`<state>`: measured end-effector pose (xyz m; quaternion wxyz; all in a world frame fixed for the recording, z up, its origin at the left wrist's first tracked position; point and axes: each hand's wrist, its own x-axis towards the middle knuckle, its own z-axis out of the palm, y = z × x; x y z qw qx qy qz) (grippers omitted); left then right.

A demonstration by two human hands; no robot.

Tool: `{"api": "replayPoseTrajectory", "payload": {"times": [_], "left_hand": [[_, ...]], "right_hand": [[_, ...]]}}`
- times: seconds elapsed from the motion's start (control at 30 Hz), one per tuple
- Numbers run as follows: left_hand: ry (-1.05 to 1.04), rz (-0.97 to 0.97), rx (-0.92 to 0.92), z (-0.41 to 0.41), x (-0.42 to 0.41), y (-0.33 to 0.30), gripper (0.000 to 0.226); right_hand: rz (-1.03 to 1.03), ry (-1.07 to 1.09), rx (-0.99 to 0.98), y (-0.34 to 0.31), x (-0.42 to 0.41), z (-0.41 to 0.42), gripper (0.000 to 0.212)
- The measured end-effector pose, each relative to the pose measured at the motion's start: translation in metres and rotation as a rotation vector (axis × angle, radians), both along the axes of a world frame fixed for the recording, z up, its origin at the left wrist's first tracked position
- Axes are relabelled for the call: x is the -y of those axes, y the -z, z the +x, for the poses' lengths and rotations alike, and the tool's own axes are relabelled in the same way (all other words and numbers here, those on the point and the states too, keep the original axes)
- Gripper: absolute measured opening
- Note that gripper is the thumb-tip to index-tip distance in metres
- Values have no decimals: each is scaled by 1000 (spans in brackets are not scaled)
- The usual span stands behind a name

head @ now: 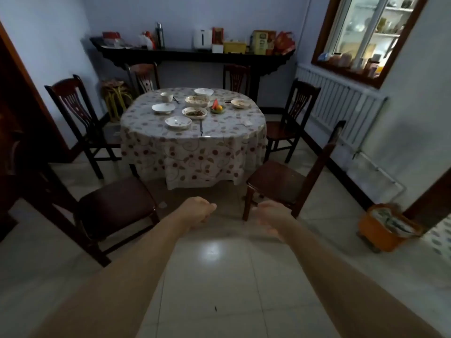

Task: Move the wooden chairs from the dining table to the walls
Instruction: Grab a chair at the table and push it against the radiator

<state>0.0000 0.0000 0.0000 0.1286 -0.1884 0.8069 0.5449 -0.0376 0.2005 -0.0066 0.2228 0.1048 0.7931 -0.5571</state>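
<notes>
Several dark wooden chairs ring the dining table (195, 152), which wears a floral cloth. The near-left chair (114, 206) and the near-right chair (278, 181) stand closest to me. A left chair (78, 113) and a right chair (292, 118) flank the table, and two far chairs (144, 76) (236, 76) show only their backs. My left hand (197, 211) is stretched out between the two near chairs, fingers loosely curled, holding nothing. Just short of the near-right chair's front leg, my right hand (271, 218) is open and blurred.
Several bowls and plates (178, 121) sit on the table. A dark console shelf (195, 54) with boxes lines the far wall. A radiator (341, 103) runs along the right wall under a window. An orange bin (385, 228) stands near right. Yellow stools (114, 98) are stacked far left.
</notes>
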Motion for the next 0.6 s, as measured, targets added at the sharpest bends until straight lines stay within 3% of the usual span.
{"api": "replayPoseTrajectory", "payload": {"times": [0.37, 0.6], "left_hand": [[90, -77, 24, -94, -39, 4, 44], [181, -103, -36, -215, -97, -5, 50]], "right_hand": [[27, 108, -70, 5, -35, -75, 60], [41, 165, -116, 3, -88, -193, 63]]}}
